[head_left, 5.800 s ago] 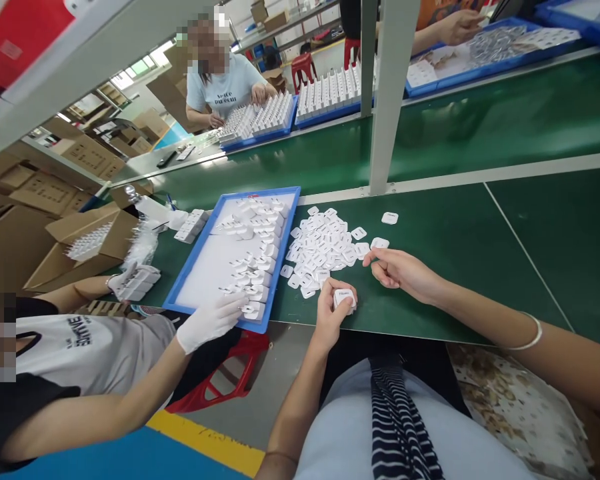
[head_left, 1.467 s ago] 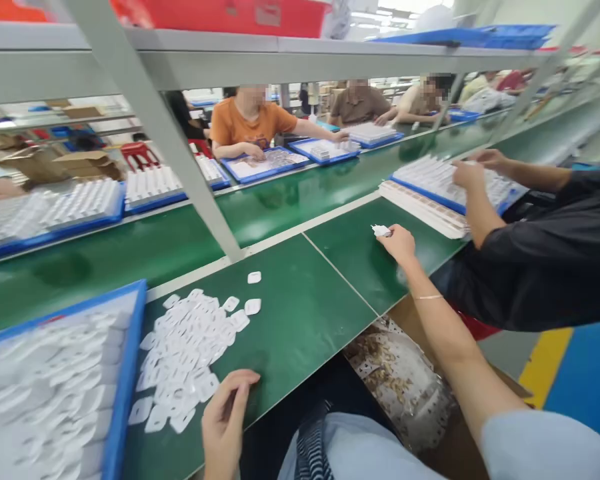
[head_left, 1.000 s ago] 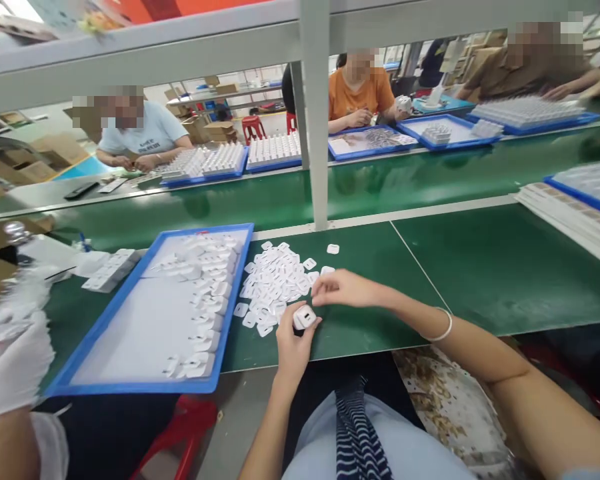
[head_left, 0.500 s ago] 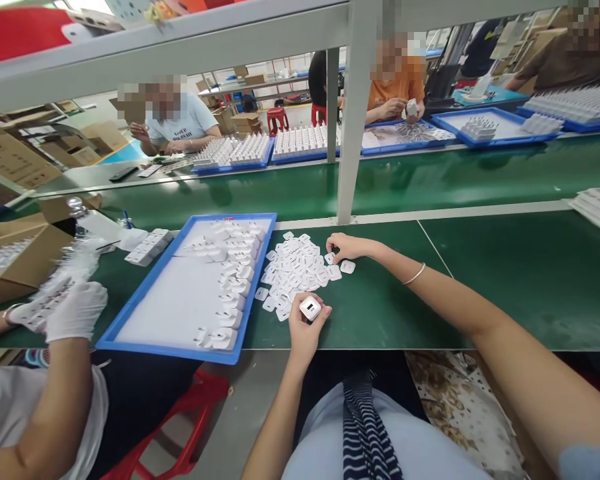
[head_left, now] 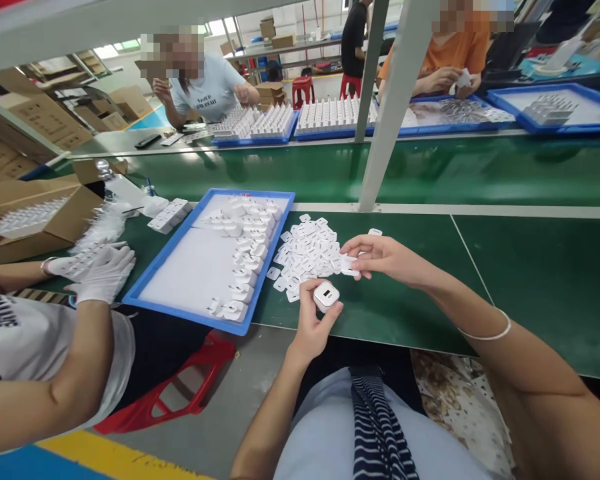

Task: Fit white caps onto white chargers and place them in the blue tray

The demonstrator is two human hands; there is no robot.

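Observation:
My left hand [head_left: 314, 320] is wrapped round a white charger body [head_left: 326, 297], whose end with a dark slot faces up, just above the green table's front edge. To its upper right, my right hand [head_left: 380, 257] pinches a flat white cover plate [head_left: 349, 265] between thumb and fingers. The plate is apart from the charger body. A loose pile of similar white plates [head_left: 310, 247] lies left of my right hand. One more plate [head_left: 375, 232] rests behind my right hand.
A blue-rimmed tray [head_left: 163, 259] with rows of white chargers stands left of the pile. Further left, a co-worker's gloved hands [head_left: 103, 273] are near a cardboard box [head_left: 73, 233]. A metal post [head_left: 387, 127] rises behind the table; people sit at trays beyond.
My right hand has drawn nearer to my left hand and lifted a plate from beside the pile. The view has shifted, and the co-worker's gloved hands have come together.

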